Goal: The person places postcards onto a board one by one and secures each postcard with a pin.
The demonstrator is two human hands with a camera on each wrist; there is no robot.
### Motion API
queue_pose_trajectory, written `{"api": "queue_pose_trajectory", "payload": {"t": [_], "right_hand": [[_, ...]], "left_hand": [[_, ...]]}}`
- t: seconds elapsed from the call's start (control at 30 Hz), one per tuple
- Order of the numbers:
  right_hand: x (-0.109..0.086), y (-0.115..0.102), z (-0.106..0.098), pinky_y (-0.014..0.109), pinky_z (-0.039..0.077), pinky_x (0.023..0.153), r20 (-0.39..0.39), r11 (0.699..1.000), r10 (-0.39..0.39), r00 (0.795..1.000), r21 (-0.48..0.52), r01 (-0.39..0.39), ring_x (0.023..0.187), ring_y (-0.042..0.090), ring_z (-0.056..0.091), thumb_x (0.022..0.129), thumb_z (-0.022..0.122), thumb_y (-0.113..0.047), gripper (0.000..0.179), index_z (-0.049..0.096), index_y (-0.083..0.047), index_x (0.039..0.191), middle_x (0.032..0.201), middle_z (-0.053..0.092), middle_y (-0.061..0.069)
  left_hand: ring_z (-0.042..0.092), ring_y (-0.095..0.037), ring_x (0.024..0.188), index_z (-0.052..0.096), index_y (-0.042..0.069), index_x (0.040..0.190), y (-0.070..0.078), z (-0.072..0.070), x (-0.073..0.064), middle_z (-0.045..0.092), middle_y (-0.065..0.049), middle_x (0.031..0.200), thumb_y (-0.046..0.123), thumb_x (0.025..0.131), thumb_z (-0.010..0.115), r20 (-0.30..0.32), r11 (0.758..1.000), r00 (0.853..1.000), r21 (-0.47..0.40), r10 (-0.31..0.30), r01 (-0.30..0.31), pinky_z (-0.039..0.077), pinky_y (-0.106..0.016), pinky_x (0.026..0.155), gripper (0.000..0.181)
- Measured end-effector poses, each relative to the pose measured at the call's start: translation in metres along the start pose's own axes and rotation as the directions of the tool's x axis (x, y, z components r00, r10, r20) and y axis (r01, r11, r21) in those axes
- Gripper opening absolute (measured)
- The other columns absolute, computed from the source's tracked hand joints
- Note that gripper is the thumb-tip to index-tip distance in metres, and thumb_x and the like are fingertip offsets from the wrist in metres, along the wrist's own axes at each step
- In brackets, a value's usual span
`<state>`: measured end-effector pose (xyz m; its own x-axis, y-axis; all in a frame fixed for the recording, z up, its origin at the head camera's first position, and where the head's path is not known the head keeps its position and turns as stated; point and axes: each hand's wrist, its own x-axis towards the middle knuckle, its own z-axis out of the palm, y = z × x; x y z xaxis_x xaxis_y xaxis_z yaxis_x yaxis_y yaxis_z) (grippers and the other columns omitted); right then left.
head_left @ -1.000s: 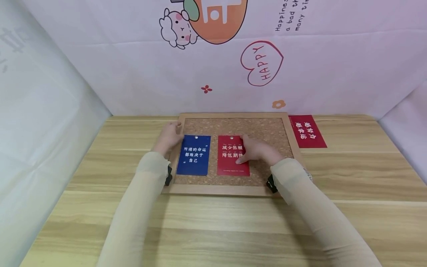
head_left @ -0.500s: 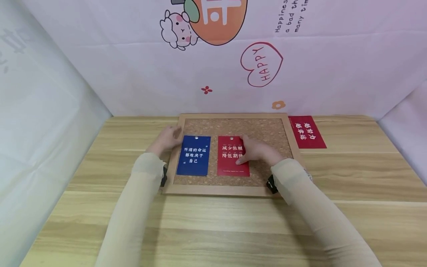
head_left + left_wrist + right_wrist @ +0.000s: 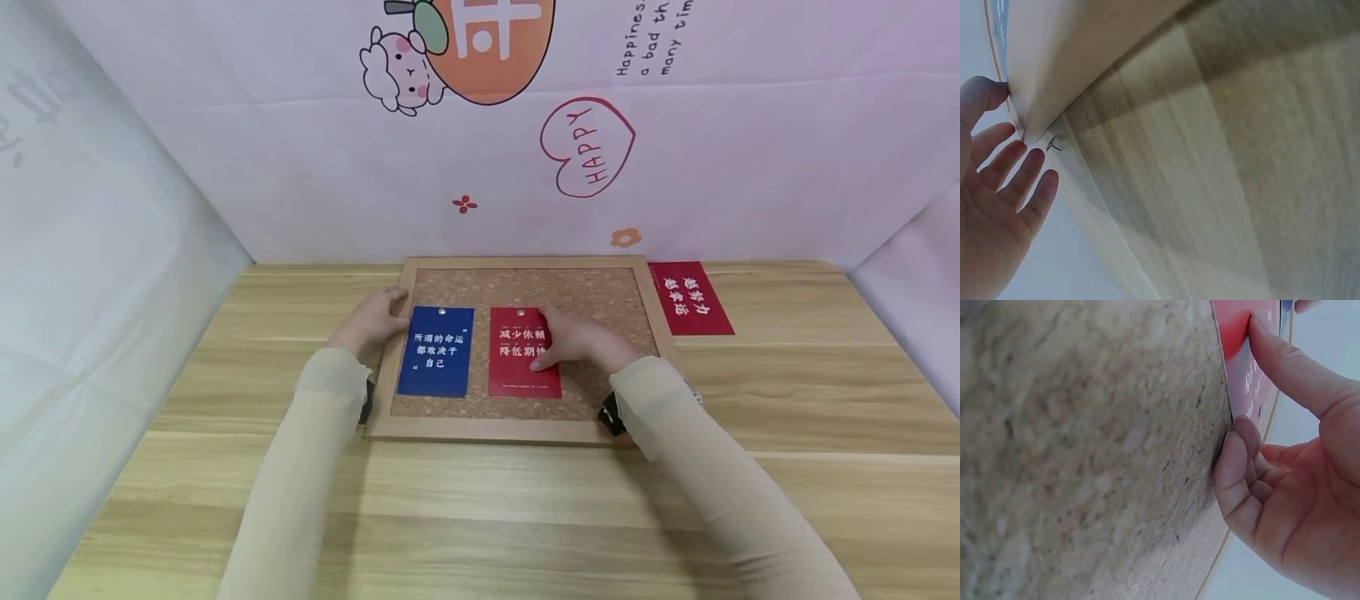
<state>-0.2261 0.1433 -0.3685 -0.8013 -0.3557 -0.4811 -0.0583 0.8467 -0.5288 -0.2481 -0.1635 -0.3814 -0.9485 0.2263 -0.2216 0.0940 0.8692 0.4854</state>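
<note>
A wood-framed corkboard (image 3: 585,287) lies on the table, bearing a blue card (image 3: 438,382) and a red card (image 3: 517,375), each with a silver tack at its top. My left hand (image 3: 367,321) is at the board's left edge, thumb touching the frame and fingers spread. In the left wrist view, a metal thumbtack (image 3: 1054,145) lies on the table close to those fingertips. Over the red card's right side rests my right hand (image 3: 581,340); its thumb presses the card's face. The right wrist view shows the other fingers bent against the cork at the card's edge.
A second red card (image 3: 690,297) lies just right of the board, its corner against the frame. White printed cloth (image 3: 330,183) rises behind the wooden table (image 3: 480,508) and along both sides. Part of a small printed item (image 3: 693,392) shows beside the right sleeve.
My left hand has shifted slightly left and down, its thumb drawing away from the blue card toward the frame's edge. My right hand stays on the red card.
</note>
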Motion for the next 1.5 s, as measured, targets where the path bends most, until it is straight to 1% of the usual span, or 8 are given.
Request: {"api": "queue_pose_trajectory", "payload": {"t": [0.4,0.57,0.83,1.0,1.13,1.3,1.4,1.5], "right_hand": [[0.0,0.005,-0.007,0.058,0.028,0.115,-0.009,0.999,-0.018,1.0,0.048,0.019,0.141,0.04,0.028,0.085,0.071,-0.023,0.088,0.016,0.001,0.15,0.151,0.029,0.024],[0.001,0.009,-0.009,0.055,0.034,0.113,-0.033,0.998,-0.042,0.999,0.053,0.044,0.136,0.039,0.037,0.089,0.066,-0.019,0.077,0.022,0.003,0.149,0.148,0.036,0.025],[-0.006,0.025,-0.023,0.058,0.035,0.111,-0.117,0.995,-0.06,0.991,0.07,0.069,0.136,0.046,0.035,0.092,0.061,-0.023,0.074,0.022,0.007,0.147,0.149,0.032,0.031],[-0.011,0.038,-0.036,0.057,0.039,0.107,-0.19,0.994,-0.012,0.982,0.102,0.032,0.133,0.047,0.038,0.094,0.059,-0.026,0.072,0.024,0.007,0.147,0.147,0.034,0.031],[-0.014,0.053,-0.048,0.057,0.043,0.104,-0.268,0.988,0.075,0.961,0.149,-0.036,0.128,0.047,0.042,0.096,0.055,-0.028,0.066,0.029,0.007,0.145,0.142,0.039,0.033],[-0.021,0.077,-0.059,0.055,0.045,0.101,-0.362,0.972,0.184,0.914,0.206,-0.114,0.123,0.044,0.044,0.096,0.053,-0.031,0.064,0.032,0.007,0.143,0.14,0.041,0.032],[-0.027,0.091,-0.061,0.054,0.048,0.099,-0.404,0.964,0.228,0.886,0.221,-0.148,0.117,0.043,0.047,0.095,0.054,-0.035,0.068,0.033,0.01,0.141,0.14,0.041,0.033],[-0.033,0.105,-0.064,0.056,0.047,0.099,-0.437,0.966,0.242,0.866,0.189,-0.174,0.115,0.045,0.047,0.095,0.055,-0.034,0.067,0.036,0.014,0.137,0.139,0.041,0.036]], "left_hand": [[0.027,-0.043,0.141,0.025,-0.001,0.149,0.004,0.002,-0.002,0.023,-0.026,0.155,0.016,0.093,0.056,-0.007,0.998,0.999,-0.046,-0.041,0.041,0.021,-0.052,0.12,0.066],[0.029,-0.044,0.14,0.025,-0.003,0.148,0.005,0.001,-0.003,0.024,-0.027,0.153,0.016,0.093,0.055,-0.005,0.999,0.999,-0.038,-0.036,0.035,0.023,-0.052,0.12,0.066],[0.03,-0.044,0.139,0.025,-0.003,0.149,0.004,0.001,-0.002,0.025,-0.028,0.152,0.015,0.094,0.054,-0.002,0.999,0.999,-0.035,-0.039,0.039,0.024,-0.052,0.119,0.065],[0.031,-0.044,0.139,0.026,-0.003,0.148,0.003,0.001,-0.002,0.026,-0.027,0.152,0.015,0.094,0.054,-0.004,0.998,0.999,-0.04,-0.046,0.046,0.025,-0.052,0.119,0.064],[0.03,-0.043,0.139,0.025,-0.003,0.148,0.002,0.002,-0.002,0.026,-0.027,0.152,0.015,0.093,0.054,-0.004,0.997,0.999,-0.056,-0.048,0.047,0.025,-0.051,0.119,0.064],[0.029,-0.043,0.14,0.026,-0.003,0.148,0.001,0.003,0.0,0.025,-0.027,0.152,0.014,0.093,0.055,-0.007,0.997,0.999,-0.061,-0.043,0.042,0.023,-0.051,0.12,0.065],[0.028,-0.044,0.14,0.025,-0.003,0.148,0.001,0.003,0.0,0.024,-0.027,0.153,0.014,0.093,0.055,-0.004,0.997,0.999,-0.067,-0.046,0.045,0.023,-0.051,0.12,0.065],[0.029,-0.044,0.14,0.024,-0.003,0.149,0.002,0.004,0.0,0.024,-0.027,0.153,0.014,0.093,0.054,0.0,0.996,0.999,-0.075,-0.048,0.048,0.024,-0.051,0.119,0.065]]}}
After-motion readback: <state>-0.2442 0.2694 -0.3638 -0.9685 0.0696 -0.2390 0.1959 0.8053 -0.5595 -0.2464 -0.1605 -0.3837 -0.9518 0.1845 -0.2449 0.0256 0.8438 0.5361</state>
